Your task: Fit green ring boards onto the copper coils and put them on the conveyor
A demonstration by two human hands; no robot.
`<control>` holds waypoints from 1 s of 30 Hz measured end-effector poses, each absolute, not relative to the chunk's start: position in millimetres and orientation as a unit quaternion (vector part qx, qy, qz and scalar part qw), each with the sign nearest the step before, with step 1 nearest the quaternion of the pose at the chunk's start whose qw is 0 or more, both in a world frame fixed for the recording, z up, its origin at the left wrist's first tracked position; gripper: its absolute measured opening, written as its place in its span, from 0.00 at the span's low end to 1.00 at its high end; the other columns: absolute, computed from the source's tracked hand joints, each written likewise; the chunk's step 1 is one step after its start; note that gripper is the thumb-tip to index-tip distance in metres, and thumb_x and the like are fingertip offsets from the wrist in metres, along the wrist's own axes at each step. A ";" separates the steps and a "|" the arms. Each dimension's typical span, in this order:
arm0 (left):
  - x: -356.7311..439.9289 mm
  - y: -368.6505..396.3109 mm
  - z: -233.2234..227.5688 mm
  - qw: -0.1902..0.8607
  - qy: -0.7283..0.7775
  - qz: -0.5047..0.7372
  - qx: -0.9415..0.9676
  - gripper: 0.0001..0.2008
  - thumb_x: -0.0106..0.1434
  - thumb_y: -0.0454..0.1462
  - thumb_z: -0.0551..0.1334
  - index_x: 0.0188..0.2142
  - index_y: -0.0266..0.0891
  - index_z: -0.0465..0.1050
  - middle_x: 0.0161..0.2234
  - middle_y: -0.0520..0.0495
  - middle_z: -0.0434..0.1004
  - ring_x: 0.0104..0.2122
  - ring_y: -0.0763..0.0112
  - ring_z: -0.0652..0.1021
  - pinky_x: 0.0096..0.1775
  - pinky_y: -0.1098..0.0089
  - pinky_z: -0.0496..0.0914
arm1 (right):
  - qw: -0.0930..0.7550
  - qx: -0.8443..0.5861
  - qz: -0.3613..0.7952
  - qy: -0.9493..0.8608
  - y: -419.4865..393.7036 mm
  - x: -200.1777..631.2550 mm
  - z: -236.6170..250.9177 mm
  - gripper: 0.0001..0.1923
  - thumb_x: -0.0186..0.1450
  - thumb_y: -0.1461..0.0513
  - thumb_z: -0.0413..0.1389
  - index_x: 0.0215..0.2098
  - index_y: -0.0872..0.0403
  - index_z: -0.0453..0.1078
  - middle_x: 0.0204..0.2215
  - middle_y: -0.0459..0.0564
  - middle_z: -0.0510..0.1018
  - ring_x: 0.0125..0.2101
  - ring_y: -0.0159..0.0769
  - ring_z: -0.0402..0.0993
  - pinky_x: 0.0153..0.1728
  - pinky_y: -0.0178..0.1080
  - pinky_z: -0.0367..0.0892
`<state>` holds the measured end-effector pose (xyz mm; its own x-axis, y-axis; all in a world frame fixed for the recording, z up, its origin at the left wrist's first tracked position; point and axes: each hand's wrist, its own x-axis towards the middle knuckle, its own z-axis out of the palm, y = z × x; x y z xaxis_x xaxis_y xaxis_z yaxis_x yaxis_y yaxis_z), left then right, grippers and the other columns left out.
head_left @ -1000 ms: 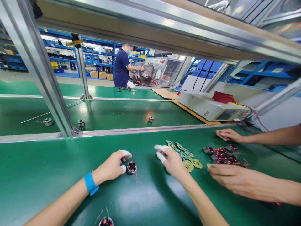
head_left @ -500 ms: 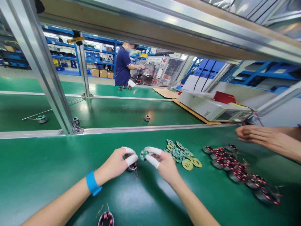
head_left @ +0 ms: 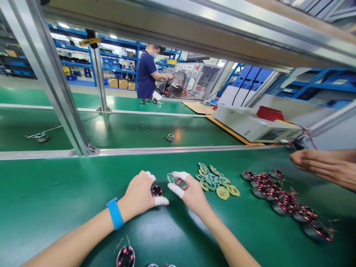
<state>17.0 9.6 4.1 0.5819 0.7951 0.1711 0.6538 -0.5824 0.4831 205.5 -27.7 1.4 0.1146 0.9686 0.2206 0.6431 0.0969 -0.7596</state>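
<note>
My left hand [head_left: 140,193], with white finger cots, curls around a small motor stator [head_left: 157,191] with copper windings. Its thumb stretches along the near side and its index finger lies at the far side. Close by on the right, my right hand [head_left: 191,191] pinches a small round green circuit board [head_left: 171,178] between a cotted thumb and finger. The board is tilted and apart from the stator. Right of that hand lies a loose pile of green circuit boards [head_left: 213,180] with yellow rings [head_left: 223,193]. Another wound stator [head_left: 125,256] rests at the near edge of view.
Rows of wound stators [head_left: 280,196] stand at the right, beside another person's hands [head_left: 319,161]. An aluminium post [head_left: 59,81] and rail [head_left: 178,149] border a green conveyor carrying a small stator [head_left: 170,137]. A beige instrument [head_left: 244,122] stands beyond. Someone [head_left: 146,74] works at the back.
My left fingers have spread from a pinch over the stator to either side of it, uncovering its top. The right hand keeps the circuit board. Stators on the conveyor have shifted left.
</note>
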 end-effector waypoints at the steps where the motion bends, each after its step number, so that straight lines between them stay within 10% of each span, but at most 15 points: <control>1: 16.7 9.6 1.9 0.170 0.421 0.164 0.876 0.23 0.48 0.53 0.66 0.34 0.36 0.71 0.33 0.43 0.72 0.36 0.58 0.70 0.36 0.63 0.65 | 0.390 -0.643 0.223 -0.621 -25.8 207.6 0.4 0.17 0.54 0.55 0.58 0.38 0.55 0.73 0.27 0.49 0.73 0.26 0.35 0.68 0.23 0.35 0.67; 12: 17.5 12.3 -7.4 0.148 0.412 0.144 0.887 0.21 0.50 0.54 0.65 0.28 0.37 0.71 0.29 0.45 0.71 0.33 0.60 0.70 0.33 0.65 0.64 | 0.349 -0.591 0.333 -0.647 -24.9 191.9 -5.0 0.16 0.53 0.57 0.59 0.38 0.55 0.74 0.29 0.49 0.72 0.26 0.33 0.68 0.24 0.34 0.67; 30: 13.0 13.4 -16.6 0.136 0.391 0.142 0.899 0.18 0.57 0.51 0.60 0.28 0.37 0.71 0.29 0.44 0.71 0.33 0.61 0.70 0.35 0.64 0.64 | 0.209 -0.589 0.103 -0.774 -37.0 182.7 -3.0 0.15 0.60 0.58 0.58 0.45 0.51 0.74 0.37 0.53 0.78 0.37 0.43 0.73 0.36 0.40 0.69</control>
